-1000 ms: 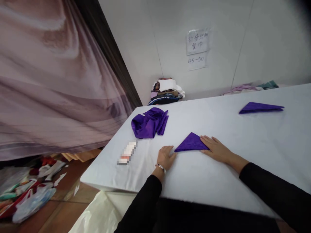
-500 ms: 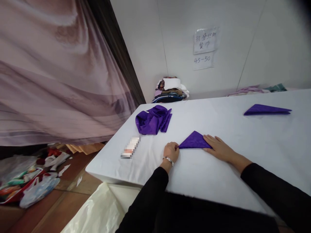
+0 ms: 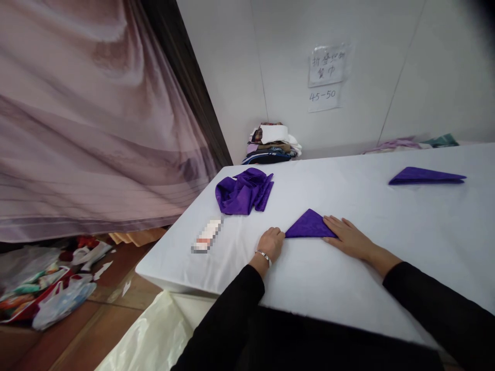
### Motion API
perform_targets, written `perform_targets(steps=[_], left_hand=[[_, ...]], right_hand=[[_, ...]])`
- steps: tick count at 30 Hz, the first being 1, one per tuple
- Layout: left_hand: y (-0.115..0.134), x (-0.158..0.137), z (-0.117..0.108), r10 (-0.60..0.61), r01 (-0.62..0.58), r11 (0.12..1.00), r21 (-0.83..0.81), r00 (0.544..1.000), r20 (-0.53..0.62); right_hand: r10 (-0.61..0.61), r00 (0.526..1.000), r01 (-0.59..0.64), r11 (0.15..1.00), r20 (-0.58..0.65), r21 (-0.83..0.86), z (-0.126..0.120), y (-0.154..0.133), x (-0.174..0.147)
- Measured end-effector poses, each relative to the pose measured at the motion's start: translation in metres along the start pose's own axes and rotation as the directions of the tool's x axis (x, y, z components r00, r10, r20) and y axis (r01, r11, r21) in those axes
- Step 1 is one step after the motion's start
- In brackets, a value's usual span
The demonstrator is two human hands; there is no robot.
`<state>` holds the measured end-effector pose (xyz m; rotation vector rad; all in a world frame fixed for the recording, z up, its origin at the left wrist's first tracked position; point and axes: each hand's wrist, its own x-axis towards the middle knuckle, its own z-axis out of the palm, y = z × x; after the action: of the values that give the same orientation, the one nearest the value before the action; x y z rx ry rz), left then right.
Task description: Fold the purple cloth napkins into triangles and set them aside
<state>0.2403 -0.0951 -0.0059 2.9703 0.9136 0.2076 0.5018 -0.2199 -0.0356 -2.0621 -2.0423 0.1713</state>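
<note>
Left hand [image 3: 270, 242] curled, pinching the folded purple napkin [image 3: 309, 225] corner; right hand [image 3: 346, 235] flat, open: press creases firmly against surface [image 3: 386, 247]

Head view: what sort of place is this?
Probably a linen-folding workroom or banquet back room. Both hands, left and right, rest at a folded purple napkin on a white-clothed table; more napkins lie unfolded, and a cloth pile sits by the wall.

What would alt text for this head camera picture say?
A person's left hand and right hand press the two ends of a purple napkin folded into a triangle on a white table. A crumpled purple cloth lies farther back on the left, another folded napkin far right.
</note>
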Motion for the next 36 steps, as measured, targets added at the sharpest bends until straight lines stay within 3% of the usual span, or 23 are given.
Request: perform_targets(steps=[9,13,17,21,24,27,30,36], left_hand=[[-0.004,-0.016,-0.014,0.08,-0.083,0.994,0.073,0.996,0.047],[-0.004,-0.016,-0.015,-0.023,0.023,0.998,-0.053,1.0,-0.002],[0.003,0.003,-0.015,-0.145,0.128,0.978,-0.163,0.985,-0.092],[0.027,0.039,-0.014,-0.081,0.054,0.985,-0.166,0.984,-0.16],[0.045,0.063,-0.006,0.051,-0.064,0.991,-0.122,0.993,-0.105],[0.052,0.074,0.006,0.131,-0.127,0.987,-0.098,0.991,0.036],[0.05,0.076,0.017,0.142,-0.13,0.986,-0.103,0.983,0.119],[0.045,0.076,0.019,0.151,-0.134,0.983,-0.121,0.978,0.141]], right_hand=[[-0.009,1.0,0.009,1.0,-0.021,-0.005,0.002,0.001,0.0],[0.005,1.0,-0.005,1.0,0.001,-0.004,-0.001,-0.002,0.0],[0.009,1.0,-0.009,1.0,0.011,0.002,-0.003,-0.004,0.0],[0.01,1.0,-0.01,1.0,-0.005,-0.009,-0.002,-0.005,0.001],[0.003,1.0,-0.003,1.0,-0.03,-0.011,0.0,-0.004,0.001],[0.001,0.999,-0.002,1.0,-0.038,-0.016,0.001,-0.003,0.002],[0.006,0.999,-0.007,1.0,-0.034,-0.03,0.001,-0.003,0.002],[0.022,1.0,-0.023,0.999,-0.022,-0.049,-0.004,-0.002,-0.003]])
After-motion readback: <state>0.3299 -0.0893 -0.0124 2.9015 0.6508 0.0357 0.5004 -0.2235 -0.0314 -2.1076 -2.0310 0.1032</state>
